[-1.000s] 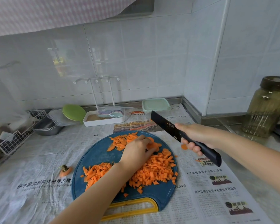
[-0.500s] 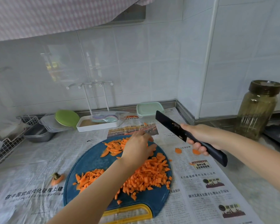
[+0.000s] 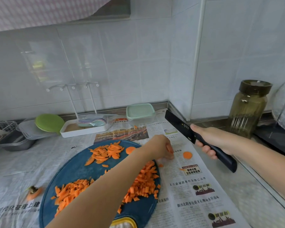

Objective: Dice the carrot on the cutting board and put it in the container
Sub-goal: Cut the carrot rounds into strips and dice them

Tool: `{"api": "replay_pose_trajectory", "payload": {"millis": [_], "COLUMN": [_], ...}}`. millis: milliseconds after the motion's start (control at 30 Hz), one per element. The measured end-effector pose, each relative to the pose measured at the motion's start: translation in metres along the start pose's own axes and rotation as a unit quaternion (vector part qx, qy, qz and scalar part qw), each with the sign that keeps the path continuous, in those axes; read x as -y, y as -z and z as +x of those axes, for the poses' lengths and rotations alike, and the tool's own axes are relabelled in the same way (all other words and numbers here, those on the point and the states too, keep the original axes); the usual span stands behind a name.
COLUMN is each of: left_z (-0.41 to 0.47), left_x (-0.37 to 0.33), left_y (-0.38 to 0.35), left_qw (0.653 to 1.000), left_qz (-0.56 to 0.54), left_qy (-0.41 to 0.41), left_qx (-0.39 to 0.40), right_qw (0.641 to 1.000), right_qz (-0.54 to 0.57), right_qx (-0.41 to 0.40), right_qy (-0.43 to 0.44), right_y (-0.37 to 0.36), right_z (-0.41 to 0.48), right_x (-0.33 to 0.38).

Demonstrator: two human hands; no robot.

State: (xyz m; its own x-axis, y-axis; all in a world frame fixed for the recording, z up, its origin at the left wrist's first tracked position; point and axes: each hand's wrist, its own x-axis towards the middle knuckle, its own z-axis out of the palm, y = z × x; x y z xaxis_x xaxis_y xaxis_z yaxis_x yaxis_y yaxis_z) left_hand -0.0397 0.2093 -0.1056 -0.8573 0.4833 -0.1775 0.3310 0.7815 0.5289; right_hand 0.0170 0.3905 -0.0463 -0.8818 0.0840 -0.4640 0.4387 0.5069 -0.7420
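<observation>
- Orange dice (image 3: 143, 183) lie heaped on the blue cutting board (image 3: 76, 170), with uncut strips (image 3: 105, 152) at its far side. One round slice (image 3: 187, 155) sits off the board on the newspaper (image 3: 171, 211).
- The left hand (image 3: 161, 147) reaches past the board's edge, fingers bent down near that slice. Blur hides whether it pinches anything.
- The right hand (image 3: 212, 139) is wrapped round the handle of the knife (image 3: 179, 125), its blade raised toward the lidded container (image 3: 140, 112).
- Risks, as I judge them: the forearm crossing the dice could sweep pieces off the board, and the lifted blade is near the reaching hand and could nick it.
</observation>
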Motion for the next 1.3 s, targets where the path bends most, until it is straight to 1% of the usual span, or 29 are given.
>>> {"api": "replay_pose_trajectory", "payload": {"millis": [100,167,400,500,567,600,700,800,867,933,1067,1133,1200,1233,1300], "left_z": [0.006,0.011,0.016,0.010,0.001,-0.005,-0.027,-0.053,-0.066,-0.072,-0.071,-0.071,-0.072,-0.071,-0.069], "left_x": [-0.017,-0.028,-0.041,-0.043,-0.037,-0.029,0.005,0.045,0.063,0.072,0.075,0.073,0.068,0.063,0.050], "left_y": [-0.006,-0.015,-0.025,-0.022,-0.009,0.001,0.039,0.062,0.065,0.061,0.050,0.048,0.048,0.047,0.042], "left_qw": [0.994,0.991,0.998,0.998,0.996,0.994,0.979,0.969,0.963,0.962,0.969,0.968,0.966,0.971,0.987], "left_qz": [-0.106,-0.133,-0.056,-0.060,-0.081,-0.098,-0.136,-0.115,-0.097,-0.082,-0.040,-0.021,0.021,0.043,0.073], "left_qy": [0.009,0.018,0.016,0.006,0.012,0.021,0.077,0.140,0.163,0.174,0.162,0.149,0.120,0.092,0.024], "left_qx": [0.001,0.006,0.008,0.005,-0.023,-0.049,-0.131,-0.170,-0.191,-0.194,-0.182,-0.202,-0.226,-0.217,-0.141], "right_qw": [1.000,1.000,1.000,1.000,1.000,1.000,0.999,0.998,0.997,0.997,0.996,0.996,0.996,0.996,0.996], "right_qz": [0.007,0.008,0.016,0.020,0.020,0.019,0.011,0.009,0.008,0.007,0.006,0.007,0.007,0.006,0.005], "right_qx": [-0.007,-0.010,-0.019,-0.016,-0.007,0.000,0.031,0.062,0.072,0.078,0.084,0.086,0.086,0.087,0.086], "right_qy": [-0.002,-0.003,-0.013,-0.011,-0.005,0.001,0.014,0.011,0.015,0.016,0.022,0.023,0.024,0.025,0.023], "right_y": [0.004,0.008,0.019,0.017,0.014,0.011,0.000,-0.014,-0.021,-0.026,-0.030,-0.030,-0.030,-0.030,-0.029], "right_z": [0.002,0.002,0.000,0.001,0.001,0.002,0.004,0.006,0.008,0.009,0.010,0.010,0.010,0.011,0.012], "right_x": [-0.003,-0.005,-0.016,-0.014,-0.011,-0.010,-0.007,-0.003,-0.001,0.001,0.005,0.005,0.004,0.003,0.001]}}
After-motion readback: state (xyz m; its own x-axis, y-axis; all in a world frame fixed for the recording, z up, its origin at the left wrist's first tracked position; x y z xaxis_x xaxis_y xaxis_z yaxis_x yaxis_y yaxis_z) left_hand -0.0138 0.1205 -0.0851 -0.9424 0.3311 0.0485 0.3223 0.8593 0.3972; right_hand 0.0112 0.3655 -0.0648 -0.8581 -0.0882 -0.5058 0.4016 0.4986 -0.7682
